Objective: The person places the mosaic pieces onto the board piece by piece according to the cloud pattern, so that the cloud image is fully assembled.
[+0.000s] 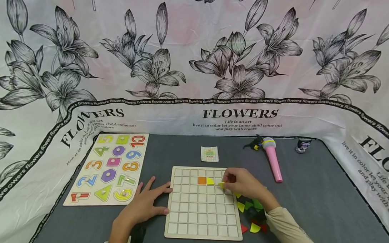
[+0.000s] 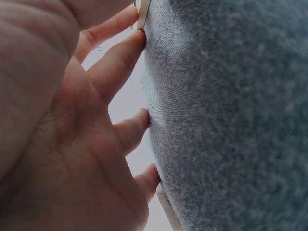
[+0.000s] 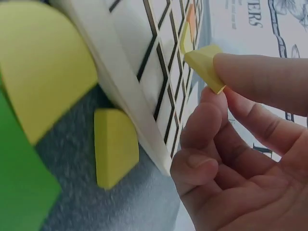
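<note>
A pale wooden grid board (image 1: 193, 207) lies on the grey cloth. In its upper rows sit an orange square tile (image 1: 202, 180) and a yellow tile (image 1: 210, 181) side by side. My right hand (image 1: 248, 184) pinches another yellow tile (image 3: 204, 62) between thumb and finger, over the board's upper right part. With fingers spread, my left hand (image 1: 143, 203) touches the board's left edge. Loose tiles lie beside the board's right edge, among them a yellow quarter-round tile (image 1: 255, 228), a green tile (image 1: 257, 204) and a red tile (image 1: 244, 228); the right forearm partly hides this pile.
A number and shape puzzle board (image 1: 113, 162) lies at the left. Behind the grid board is a small pattern card (image 1: 209, 154). A pink toy microphone (image 1: 273, 161), a black figurine (image 1: 256, 143) and a dark cat-like figurine (image 1: 303, 146) stand at back right. Flower-printed fabric (image 1: 169, 117) borders the cloth.
</note>
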Tool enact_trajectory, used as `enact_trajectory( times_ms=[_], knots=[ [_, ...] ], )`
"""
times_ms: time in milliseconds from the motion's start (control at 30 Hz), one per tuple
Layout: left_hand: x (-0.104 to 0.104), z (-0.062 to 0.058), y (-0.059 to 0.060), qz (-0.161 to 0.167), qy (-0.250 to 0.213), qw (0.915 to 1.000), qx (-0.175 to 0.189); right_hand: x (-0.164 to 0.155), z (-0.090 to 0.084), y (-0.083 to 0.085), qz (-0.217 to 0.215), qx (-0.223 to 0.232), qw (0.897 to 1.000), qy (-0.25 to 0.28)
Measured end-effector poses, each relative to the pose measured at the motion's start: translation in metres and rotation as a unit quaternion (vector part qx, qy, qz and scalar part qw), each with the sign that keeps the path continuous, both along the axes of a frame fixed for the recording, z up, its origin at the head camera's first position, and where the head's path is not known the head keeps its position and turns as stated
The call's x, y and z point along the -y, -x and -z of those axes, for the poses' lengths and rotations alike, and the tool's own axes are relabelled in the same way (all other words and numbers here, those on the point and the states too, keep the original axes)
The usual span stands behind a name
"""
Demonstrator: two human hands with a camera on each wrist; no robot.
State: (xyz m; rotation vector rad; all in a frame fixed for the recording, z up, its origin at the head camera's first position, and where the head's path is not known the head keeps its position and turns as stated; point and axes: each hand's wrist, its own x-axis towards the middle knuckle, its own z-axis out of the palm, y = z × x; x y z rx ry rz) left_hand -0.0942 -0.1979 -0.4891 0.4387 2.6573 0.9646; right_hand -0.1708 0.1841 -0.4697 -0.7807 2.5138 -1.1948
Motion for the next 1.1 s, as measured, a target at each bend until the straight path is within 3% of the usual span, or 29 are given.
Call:
enact_trajectory(
  times_ms=[233, 500, 1100],
  knots=[
    [-0.001, -0.001, 0.001, -0.001, 0.001, 1.0, -0.003, 0.007, 0.003, -0.001, -0.025, -0.013, 0.999, -0.017],
    [-0.001, 0.0, 0.002, 0.0, 0.004, 1.0, -0.005, 0.012, 0.008, -0.002, -0.015, -0.046, 0.998, -0.05],
    [-0.002, 0.0, 0.0, -0.005, 0.006, 1.0, -0.005, 0.023, 0.008, -0.006, -0.021, -0.063, 0.993, -0.094]
  ],
)
